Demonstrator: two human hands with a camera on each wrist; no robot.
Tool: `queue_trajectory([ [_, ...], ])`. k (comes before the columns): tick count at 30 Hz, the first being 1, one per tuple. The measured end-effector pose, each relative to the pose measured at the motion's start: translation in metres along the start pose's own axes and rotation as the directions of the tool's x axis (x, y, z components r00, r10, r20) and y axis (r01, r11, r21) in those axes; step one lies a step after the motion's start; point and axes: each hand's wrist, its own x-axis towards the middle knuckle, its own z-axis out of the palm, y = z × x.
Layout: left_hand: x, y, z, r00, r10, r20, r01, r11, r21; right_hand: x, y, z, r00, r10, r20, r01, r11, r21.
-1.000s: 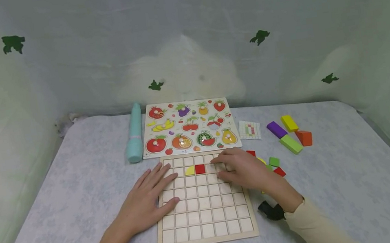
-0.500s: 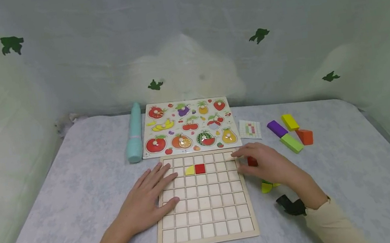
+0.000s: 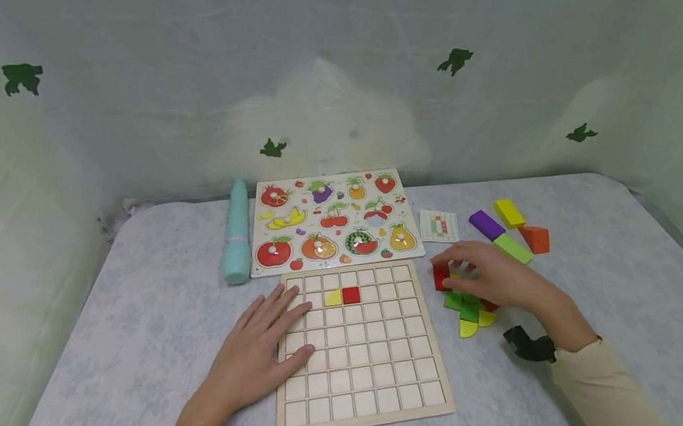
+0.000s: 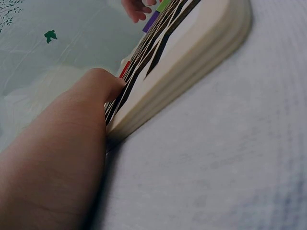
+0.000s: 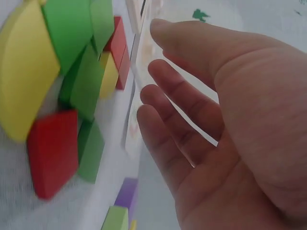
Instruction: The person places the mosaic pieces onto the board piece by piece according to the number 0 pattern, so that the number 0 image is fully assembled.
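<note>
My left hand [image 3: 250, 358] rests on the left side of a wooden grid board [image 3: 365, 422], fingers spread and straight. In the board's second row, a yellow quarter-round piece [image 3: 333, 299] and a red square piece [image 3: 351, 295] lie side by side. Off the board's right edge, my right hand [image 3: 501, 275] hovers over a loose group of pieces, fingers loosely bent. Nothing shows between its fingers in the right wrist view. Under and beside it are red pieces [image 5: 53, 154], green pieces [image 5: 69, 31] and yellow quarter-rounds [image 3: 468, 328], partly hidden in the head view.
Behind the board lies a fruit peg puzzle [image 3: 335, 242], with a teal tapered object [image 3: 237, 237] on its left. A small pattern card [image 3: 438, 226] sits to its right. Beyond are purple [image 3: 487, 225], yellow [image 3: 509, 214], orange [image 3: 536, 240] and light green [image 3: 513, 249] blocks.
My right hand has moved right, from over the board's upper right cells to above the loose pieces. The left hand and the two pieces in the grid have stayed put.
</note>
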Motion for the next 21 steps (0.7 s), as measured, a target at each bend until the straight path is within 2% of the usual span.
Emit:
queue_trajectory([
  [6,0.000,0.000,0.001,1.000,0.003,-0.007,-0.003,1.000,0.002,-0.003,0.010,-0.004,0.996,0.090,0.028,-0.090,0.996,-0.017],
  [13,0.001,-0.001,0.001,1.000,0.004,-0.002,-0.004,1.000,-0.001,-0.003,0.013,-0.005,0.973,0.222,0.070,-0.219,0.975,-0.046],
  [21,0.001,-0.002,0.001,1.000,0.005,-0.002,-0.005,1.000,0.003,0.001,0.013,-0.001,0.969,0.240,0.050,-0.236,0.968,-0.080],
])
